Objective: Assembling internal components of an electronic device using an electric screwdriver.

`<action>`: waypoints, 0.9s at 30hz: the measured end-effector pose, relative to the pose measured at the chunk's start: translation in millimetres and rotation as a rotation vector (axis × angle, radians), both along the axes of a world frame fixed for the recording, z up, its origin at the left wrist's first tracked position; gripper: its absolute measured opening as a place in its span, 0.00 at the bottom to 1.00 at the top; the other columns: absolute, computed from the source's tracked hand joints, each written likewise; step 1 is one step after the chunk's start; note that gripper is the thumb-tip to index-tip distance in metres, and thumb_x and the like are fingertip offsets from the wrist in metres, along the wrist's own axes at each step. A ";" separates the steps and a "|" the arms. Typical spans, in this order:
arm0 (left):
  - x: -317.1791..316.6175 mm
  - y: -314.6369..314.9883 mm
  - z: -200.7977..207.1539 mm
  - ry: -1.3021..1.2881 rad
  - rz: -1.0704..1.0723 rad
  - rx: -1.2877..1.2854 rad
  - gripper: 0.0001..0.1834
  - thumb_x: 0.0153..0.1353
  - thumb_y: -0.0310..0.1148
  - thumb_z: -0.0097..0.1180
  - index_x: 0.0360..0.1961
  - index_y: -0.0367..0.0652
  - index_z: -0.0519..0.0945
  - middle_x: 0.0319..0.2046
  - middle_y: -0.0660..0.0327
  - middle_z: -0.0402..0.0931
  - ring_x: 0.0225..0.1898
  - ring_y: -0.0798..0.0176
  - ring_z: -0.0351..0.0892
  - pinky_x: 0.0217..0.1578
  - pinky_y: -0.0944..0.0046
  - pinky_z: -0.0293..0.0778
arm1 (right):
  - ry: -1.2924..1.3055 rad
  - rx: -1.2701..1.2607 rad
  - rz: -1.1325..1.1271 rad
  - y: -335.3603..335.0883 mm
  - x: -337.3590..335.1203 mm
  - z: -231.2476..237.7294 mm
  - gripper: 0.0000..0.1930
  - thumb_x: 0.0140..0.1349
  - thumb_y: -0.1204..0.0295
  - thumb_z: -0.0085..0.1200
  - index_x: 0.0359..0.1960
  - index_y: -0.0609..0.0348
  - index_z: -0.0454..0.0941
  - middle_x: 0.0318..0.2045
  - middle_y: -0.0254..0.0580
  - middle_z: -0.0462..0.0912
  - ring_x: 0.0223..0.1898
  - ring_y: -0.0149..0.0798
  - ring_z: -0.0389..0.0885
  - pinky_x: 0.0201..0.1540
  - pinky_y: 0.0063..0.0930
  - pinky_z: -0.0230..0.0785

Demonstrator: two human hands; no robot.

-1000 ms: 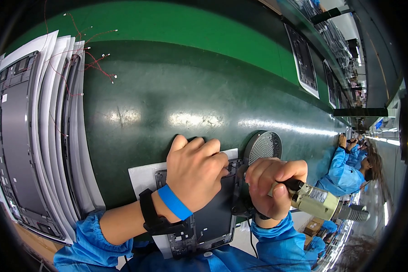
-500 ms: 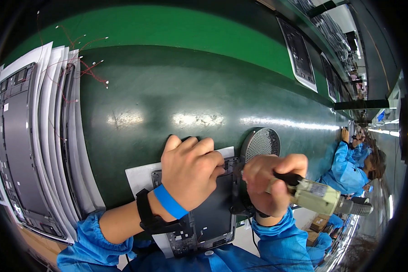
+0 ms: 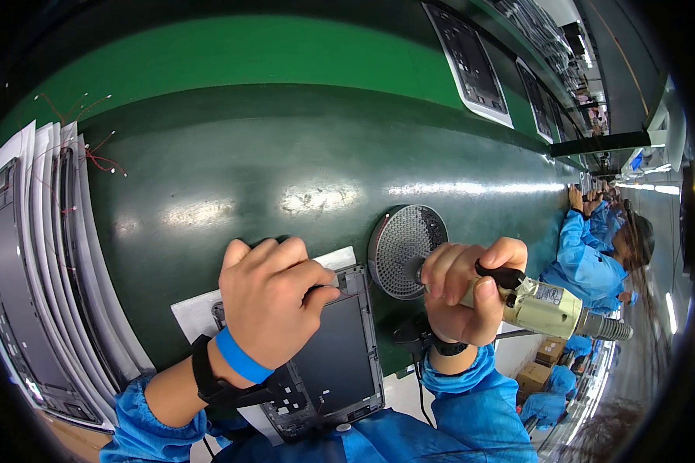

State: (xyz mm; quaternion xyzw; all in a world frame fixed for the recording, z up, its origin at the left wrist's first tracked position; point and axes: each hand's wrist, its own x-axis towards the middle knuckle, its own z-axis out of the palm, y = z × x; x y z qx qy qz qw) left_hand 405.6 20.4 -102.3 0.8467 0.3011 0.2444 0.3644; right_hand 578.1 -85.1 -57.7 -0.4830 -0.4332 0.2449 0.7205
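Observation:
My left hand (image 3: 274,301) rests over the upper part of a flat dark device panel (image 3: 340,355), thumb and forefinger pressed together near its top right corner. Anything between those fingertips is too small to make out. A white sheet (image 3: 197,315) lies under the panel. In my right hand (image 3: 467,289) is a pale yellow-green electric screwdriver (image 3: 548,309), its body tilted away to the right and my thumb and fingers wrapped round its front. Its tip end reaches the lower right rim of a round black dish with a perforated face (image 3: 409,247); the very tip is hard to see.
At the left stands a stack of similar panels (image 3: 31,285) with white sheets between, thin red wires (image 3: 100,158) sticking out. More panels (image 3: 471,65) lie on the green strip along the far side. Co-workers in blue (image 3: 583,247) sit at right, near cardboard boxes (image 3: 533,378).
The view has shifted, so bench things sit further left. My right hand with the screwdriver has moved right and away from the panel, toward the dish. My left hand stays over the panel.

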 end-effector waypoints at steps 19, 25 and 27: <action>1.2 -0.3 -0.3 -0.017 0.002 -0.003 0.09 0.34 0.32 0.72 0.19 0.48 0.82 0.19 0.68 0.69 0.24 0.64 0.69 0.31 0.63 0.54 | 0.026 -0.046 0.063 2.1 -6.9 -3.8 0.13 0.62 0.71 0.53 0.40 0.59 0.61 0.17 0.39 0.69 0.19 0.34 0.68 0.29 0.34 0.66; 0.1 0.3 0.4 -0.019 0.010 0.008 0.10 0.34 0.33 0.72 0.19 0.48 0.82 0.19 0.68 0.69 0.24 0.64 0.69 0.31 0.63 0.54 | -0.005 -0.050 0.061 3.1 -8.9 -5.3 0.13 0.63 0.70 0.54 0.41 0.58 0.61 0.17 0.38 0.69 0.19 0.33 0.67 0.28 0.33 0.64; -1.6 0.9 1.3 -0.006 -0.020 -0.003 0.11 0.35 0.33 0.72 0.23 0.48 0.83 0.22 0.68 0.71 0.27 0.63 0.70 0.32 0.62 0.56 | 0.007 -0.041 0.050 4.1 -8.6 -5.3 0.14 0.63 0.69 0.54 0.41 0.58 0.61 0.17 0.38 0.69 0.19 0.33 0.67 0.28 0.33 0.65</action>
